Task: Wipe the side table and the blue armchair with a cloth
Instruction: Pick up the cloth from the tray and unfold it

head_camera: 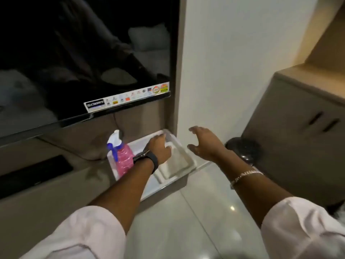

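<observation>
A folded pale cloth (177,164) lies in a white tray (192,161) on the low TV console. My left hand (160,147), with a dark watch on the wrist, reaches into the tray. It rests on the far end of the cloth with its fingers bent down; whether they grip the cloth is hidden. My right hand (204,144) hovers just right of the tray, fingers spread and holding nothing. The side table and the blue armchair are out of view.
A pink spray bottle (122,156) with a white and blue trigger stands in the tray's left part. A large dark TV (84,58) hangs over the console. A white wall column, a round black object (242,149) on the glossy floor and a grey cabinet (298,128) stand to the right.
</observation>
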